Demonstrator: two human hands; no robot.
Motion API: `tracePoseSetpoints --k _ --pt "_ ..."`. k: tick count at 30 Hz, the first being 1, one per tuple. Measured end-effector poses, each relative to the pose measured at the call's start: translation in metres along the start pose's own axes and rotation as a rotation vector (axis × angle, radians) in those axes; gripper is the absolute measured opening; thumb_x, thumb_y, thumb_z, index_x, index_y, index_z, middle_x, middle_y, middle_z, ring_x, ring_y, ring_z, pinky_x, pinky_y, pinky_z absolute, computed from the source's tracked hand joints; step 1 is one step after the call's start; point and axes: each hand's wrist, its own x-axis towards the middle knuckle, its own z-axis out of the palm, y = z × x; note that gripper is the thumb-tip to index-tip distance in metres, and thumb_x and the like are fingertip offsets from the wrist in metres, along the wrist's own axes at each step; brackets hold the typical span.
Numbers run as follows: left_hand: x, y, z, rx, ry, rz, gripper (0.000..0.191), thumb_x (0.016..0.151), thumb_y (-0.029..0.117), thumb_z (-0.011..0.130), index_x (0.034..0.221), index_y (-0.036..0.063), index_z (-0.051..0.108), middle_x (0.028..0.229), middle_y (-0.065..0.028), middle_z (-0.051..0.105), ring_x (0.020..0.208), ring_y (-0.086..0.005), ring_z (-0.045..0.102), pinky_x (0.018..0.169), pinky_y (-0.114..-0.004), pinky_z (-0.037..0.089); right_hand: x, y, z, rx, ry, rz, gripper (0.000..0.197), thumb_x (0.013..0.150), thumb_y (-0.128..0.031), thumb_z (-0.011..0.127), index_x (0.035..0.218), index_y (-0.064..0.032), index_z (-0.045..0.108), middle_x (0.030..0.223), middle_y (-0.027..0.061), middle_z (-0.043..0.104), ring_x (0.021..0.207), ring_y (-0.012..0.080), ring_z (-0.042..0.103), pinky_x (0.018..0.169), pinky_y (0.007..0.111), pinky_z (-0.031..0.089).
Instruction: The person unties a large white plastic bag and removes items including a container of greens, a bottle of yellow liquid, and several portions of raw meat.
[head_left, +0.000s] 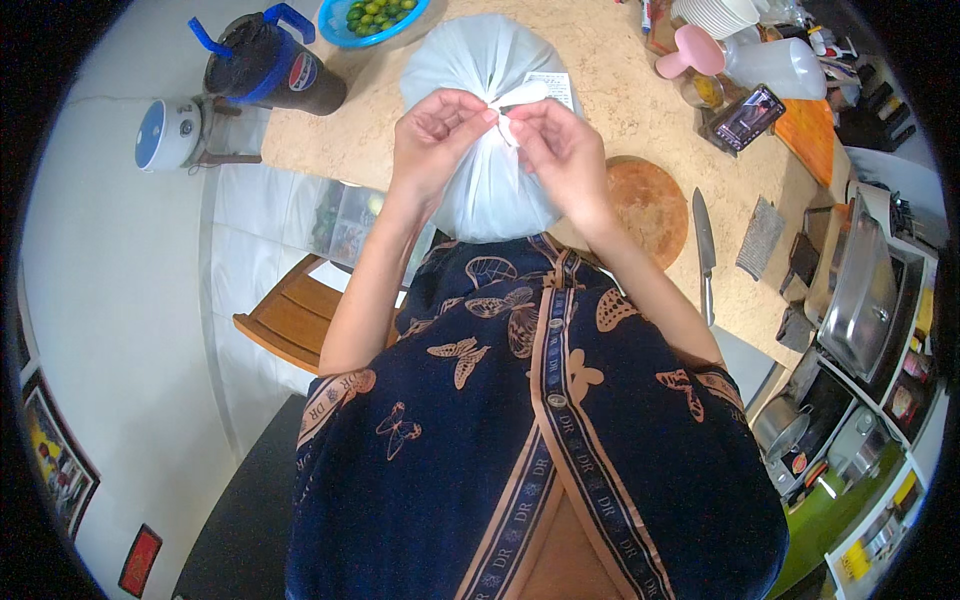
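A full, rounded white plastic bag (487, 195) rests at the near edge of the counter, its top gathered into tight folds. My left hand (448, 135) pinches the gathered neck between thumb and fingers. Close beside it, my right hand (555, 146) pinches the white twisted end of the bag, and a small dark bit shows at its fingertips. A white paper slip (551, 85) bearing print lies against the bag behind my right hand. What the bag holds cannot be made out.
Right of the bag are a round wooden board (646, 210), a kitchen knife (703, 247) and a phone (750, 118) on a stand. A large Pepsi tumbler (277, 71) and a blue basket of small green citrus fruits (375, 16) stand at the upper left. A wooden chair (289, 315) is below left.
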Motion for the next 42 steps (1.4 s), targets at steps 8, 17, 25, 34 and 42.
tracePoseSetpoints --k 8,17,25,34,42 --pt "-0.006 0.002 0.004 0.053 0.082 0.080 0.022 0.080 -0.001 0.069 0.099 -0.0002 0.058 0.092 -0.0050 0.064 0.082 -0.0087 0.060 0.075 -0.021 0.048 0.001 0.004 0.008 -0.800 0.086 -0.622 0.012 0.084 -0.004 0.061 0.095 0.0028 0.063 0.077 0.0094 0.063 0.068 0.0203 0.061 0.062 0.027 0.047" --pt "-0.017 0.008 0.011 0.462 0.235 0.221 0.021 0.076 0.003 0.070 0.096 0.0005 0.063 0.083 -0.0053 0.065 0.075 -0.0104 0.060 0.072 -0.024 0.049 0.025 0.027 0.008 -0.105 -0.162 -0.188 0.006 0.091 -0.004 0.057 0.096 -0.0015 0.057 0.087 -0.0018 0.058 0.082 0.0057 0.052 0.075 0.021 0.042" --pt "-0.010 0.009 0.004 0.457 0.261 0.186 0.022 0.078 0.004 0.073 0.097 0.0005 0.062 0.085 -0.0017 0.064 0.074 -0.0070 0.057 0.071 -0.020 0.046 0.043 0.026 0.018 -0.329 -0.021 -0.501 0.007 0.088 -0.005 0.058 0.092 0.0002 0.055 0.084 0.0067 0.062 0.078 0.0090 0.057 0.064 0.024 0.045" --pt "-0.007 0.016 -0.014 0.097 0.207 -0.105 0.022 0.089 0.020 0.063 0.100 0.0008 0.064 0.091 -0.0031 0.065 0.083 -0.0087 0.057 0.078 -0.023 0.045 0.039 0.015 0.010 -0.449 -0.100 -0.464 0.010 0.086 -0.008 0.059 0.092 -0.0002 0.063 0.087 0.0115 0.064 0.077 0.0189 0.062 0.065 0.029 0.047" --pt "-0.002 0.020 -0.017 0.245 0.048 -0.139 0.020 0.087 0.016 0.065 0.101 0.0021 0.063 0.088 0.0002 0.062 0.082 -0.0070 0.056 0.077 -0.023 0.044 0.034 0.005 0.009 -0.689 -0.041 -0.726 0.008 0.085 -0.007 0.058 0.088 -0.0004 0.061 0.084 0.0130 0.062 0.080 0.0293 0.058 0.072 0.037 0.046"
